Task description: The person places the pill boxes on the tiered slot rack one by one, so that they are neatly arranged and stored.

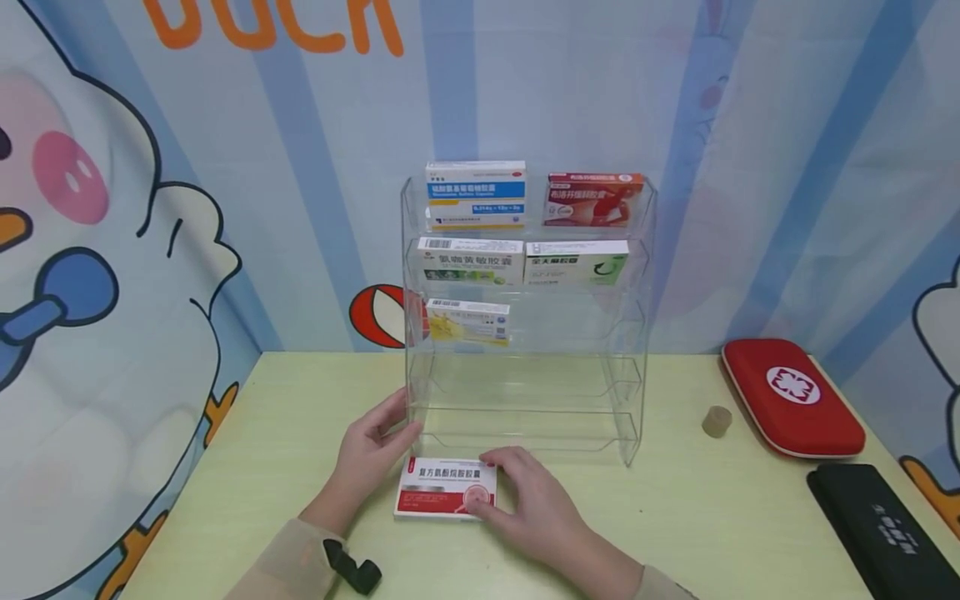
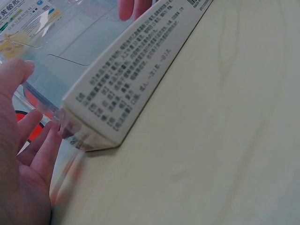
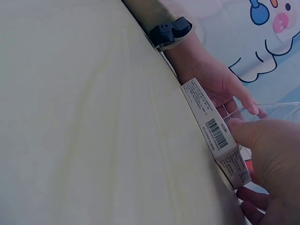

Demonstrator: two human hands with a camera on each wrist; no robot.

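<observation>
A clear tiered display rack (image 1: 525,423) stands on the table. My left hand (image 1: 372,450) is at its lower left side, thumb in front and fingers around the side edge; in the left wrist view the fingers (image 2: 47,145) reach the rack's corner. In front of the rack lies a white-and-red medicine box (image 1: 442,487). My right hand (image 1: 536,504) grips the right end of this box, thumb on its printed face and fingers at the far edge. The right wrist view shows the box's barcode side, with my right hand (image 3: 276,159) around one end.
The upper tiers hold a blue-and-white box (image 1: 476,196), a red box (image 1: 592,200), two white-and-green boxes and a yellow-and-white box (image 1: 468,323). At right are a small brown cylinder (image 1: 717,422), a red zip case (image 1: 787,417) and a black pouch (image 1: 885,525). A printed curtain hangs behind.
</observation>
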